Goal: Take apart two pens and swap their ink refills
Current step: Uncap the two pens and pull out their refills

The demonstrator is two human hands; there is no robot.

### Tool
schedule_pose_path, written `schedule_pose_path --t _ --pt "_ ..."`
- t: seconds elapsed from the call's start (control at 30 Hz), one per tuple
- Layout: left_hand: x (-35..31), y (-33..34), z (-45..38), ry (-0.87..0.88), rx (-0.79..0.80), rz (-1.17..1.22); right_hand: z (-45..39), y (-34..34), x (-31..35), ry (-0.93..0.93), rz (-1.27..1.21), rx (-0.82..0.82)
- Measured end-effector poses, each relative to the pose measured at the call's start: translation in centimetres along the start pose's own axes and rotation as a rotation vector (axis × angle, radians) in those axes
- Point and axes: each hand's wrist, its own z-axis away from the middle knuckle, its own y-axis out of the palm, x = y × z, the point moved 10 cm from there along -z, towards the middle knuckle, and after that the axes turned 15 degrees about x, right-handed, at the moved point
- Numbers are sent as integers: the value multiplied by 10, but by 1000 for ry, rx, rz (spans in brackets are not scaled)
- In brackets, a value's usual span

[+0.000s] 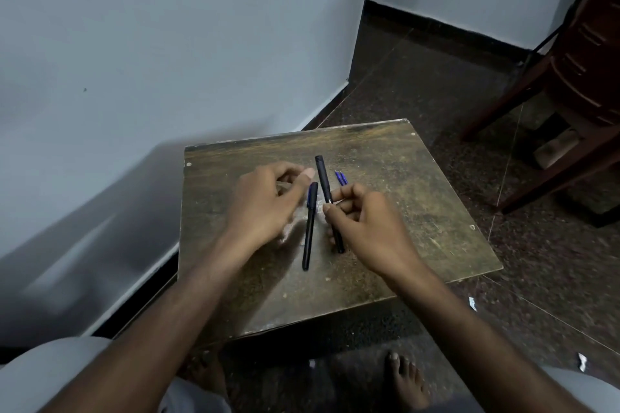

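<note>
Two dark pens are on a small wooden table (419, 211). The left pen (309, 231), with a blue cap end, lies flat and free. My right hand (365, 225) pinches the black pen (323, 178) at its middle between thumb and fingers, its far end pointing away from me. Just right of that far end, two short blue refill pieces (341, 178) lie side by side. My left hand (268, 201) hovers left of both pens, blurred, with loosely curled fingers and the thumb stretched toward the pens. Nothing shows in it.
The table stands against a pale wall (167, 43) on its left. A dark wooden chair (570, 94) stands on the floor at the far right. My bare foot (406, 379) is under the table's near edge. Small paper scraps (473, 303) lie on the floor.
</note>
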Motion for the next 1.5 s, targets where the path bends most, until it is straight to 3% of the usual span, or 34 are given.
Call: schedule_pose_path --t 0.13,0.23,0.3,0.37,0.53,0.67,0.77,0.87,1.0,1.17,1.23,1.4,1.5 --pt "-8 18 -2 55 56 423 6 25 -5 -21 -417 209" --pt "-12 41 2 56 188 639 2 35 -8 -10 -548 258" --pt "-12 44 3 58 192 651 0 38 -10 -5 -565 267" --pt "-10 39 1 59 134 604 0 35 -10 -7 -510 232" --pt "-13 45 -1 39 80 690 8 12 3 -87 -89 -47" --pt "-13 45 -1 19 59 790 17 1 14 -108 43 -114" --pt "-12 46 -1 -6 108 789 19 -2 4 -17 53 -49" --pt "-3 31 -2 -39 27 733 21 -12 -9 106 129 5" --pt "14 16 -8 -110 8 584 27 -40 -24 204 210 -33" --pt "-4 31 -10 -54 36 -71 24 -50 -22 186 99 -72" --pt "-6 35 -10 -37 18 -169 20 -46 -23 190 69 -47" --pt "-22 22 -7 78 -63 -61 13 -25 -22 114 -247 55" --pt "-19 44 -12 71 196 372 9 -9 -15 50 -427 180"
